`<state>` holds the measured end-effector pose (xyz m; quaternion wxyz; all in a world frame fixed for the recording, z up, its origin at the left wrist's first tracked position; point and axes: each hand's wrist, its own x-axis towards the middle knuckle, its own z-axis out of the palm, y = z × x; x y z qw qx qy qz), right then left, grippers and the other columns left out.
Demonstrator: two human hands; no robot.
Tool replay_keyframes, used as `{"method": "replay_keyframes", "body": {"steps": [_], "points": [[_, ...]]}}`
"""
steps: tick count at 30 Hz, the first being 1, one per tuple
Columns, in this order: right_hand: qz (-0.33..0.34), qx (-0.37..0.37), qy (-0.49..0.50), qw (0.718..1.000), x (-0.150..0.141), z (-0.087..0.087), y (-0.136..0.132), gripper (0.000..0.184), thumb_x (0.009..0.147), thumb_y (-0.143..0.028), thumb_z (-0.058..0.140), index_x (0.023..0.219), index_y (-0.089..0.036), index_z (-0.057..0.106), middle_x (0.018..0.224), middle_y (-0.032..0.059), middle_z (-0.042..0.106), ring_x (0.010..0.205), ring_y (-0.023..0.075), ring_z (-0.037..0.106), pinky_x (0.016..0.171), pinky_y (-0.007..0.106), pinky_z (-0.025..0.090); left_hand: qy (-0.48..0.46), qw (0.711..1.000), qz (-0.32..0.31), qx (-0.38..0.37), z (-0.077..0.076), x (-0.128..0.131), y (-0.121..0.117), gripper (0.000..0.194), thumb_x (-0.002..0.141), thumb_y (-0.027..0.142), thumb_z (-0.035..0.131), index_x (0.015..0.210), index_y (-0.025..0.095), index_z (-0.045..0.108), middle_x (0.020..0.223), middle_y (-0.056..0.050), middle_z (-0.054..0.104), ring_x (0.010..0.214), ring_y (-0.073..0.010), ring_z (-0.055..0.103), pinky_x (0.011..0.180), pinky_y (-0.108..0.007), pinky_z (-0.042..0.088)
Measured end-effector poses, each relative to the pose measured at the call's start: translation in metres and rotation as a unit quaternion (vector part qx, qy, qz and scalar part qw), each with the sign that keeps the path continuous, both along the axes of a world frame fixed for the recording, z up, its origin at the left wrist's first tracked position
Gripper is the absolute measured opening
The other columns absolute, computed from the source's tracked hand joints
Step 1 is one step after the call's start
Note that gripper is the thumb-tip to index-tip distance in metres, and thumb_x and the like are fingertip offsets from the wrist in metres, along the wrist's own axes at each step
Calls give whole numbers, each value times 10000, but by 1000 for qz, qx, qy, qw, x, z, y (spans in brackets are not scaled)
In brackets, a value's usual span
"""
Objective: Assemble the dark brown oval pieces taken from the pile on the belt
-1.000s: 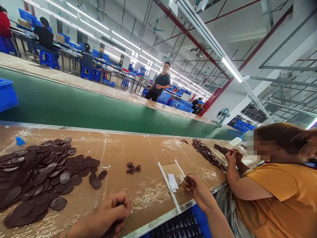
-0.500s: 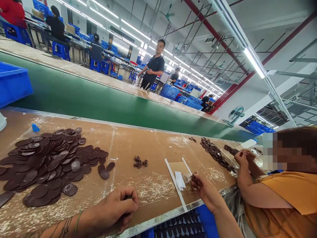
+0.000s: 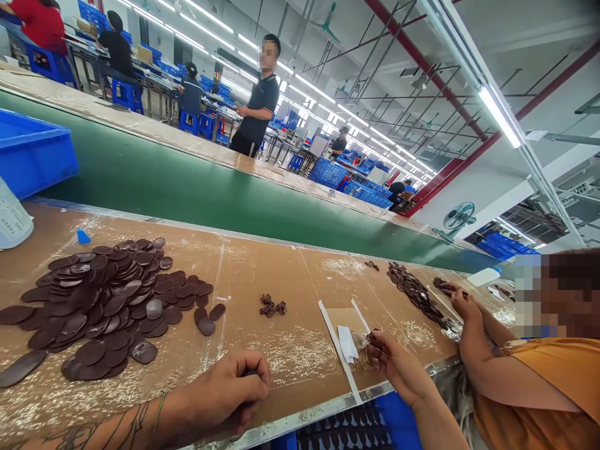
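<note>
My left hand [image 3: 237, 384] rests closed over the brown table near its front edge. A bit of something dark shows inside the curled fingers, too hidden to name. To the right, my right hand [image 3: 398, 362] pinches a small dark brown clump [image 3: 372, 338] at its fingertips. Beneath and beside those fingers lie a folded white paper [image 3: 347, 344] and some thin pale scraps. A small heap of dark brown curly scraps [image 3: 272, 305] sits between my hands, farther back. Beyond my left hand spreads a large pile of flat oval dark brown pieces [image 3: 112, 300].
A co-worker in orange [image 3: 539, 375] sits close on my right, hands at a small dark pile. A long dark pile [image 3: 415, 294] lies nearer. Blue bin [image 3: 37, 153] and white bottle [image 3: 14, 215] stand at left. Below the table edge, a blue crate [image 3: 398, 422] holds dark pieces.
My view has shifted slightly left; both my hands hold the same pose. The standing person across the belt has moved left and turned. The co-worker's hands have reached down to the dark pile.
</note>
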<state>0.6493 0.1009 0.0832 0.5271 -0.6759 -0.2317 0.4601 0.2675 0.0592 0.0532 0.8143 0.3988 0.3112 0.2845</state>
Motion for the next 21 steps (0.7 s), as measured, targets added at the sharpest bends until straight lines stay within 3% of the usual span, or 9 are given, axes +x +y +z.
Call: {"method": "replay_keyframes", "body": {"steps": [6,21], "points": [[-1,-3,4,1000,-2,2,-1,370,522,-274,950,796,-153,732,762,21,745,654,147,660,528,229,567,-9,1000,4,-10,1,0,1,210,618,356,639,736,212,541,448,78,449,415,-80,374,397,-188,354],[-3,-14,12,1000,2,0,0,467,423,-317,1011,783,-184,746,759,-4,733,672,152,656,529,240,583,13,1000,-4,-2,6,-1,2,228,590,368,613,734,209,535,440,74,467,399,-78,386,398,-186,356]]}}
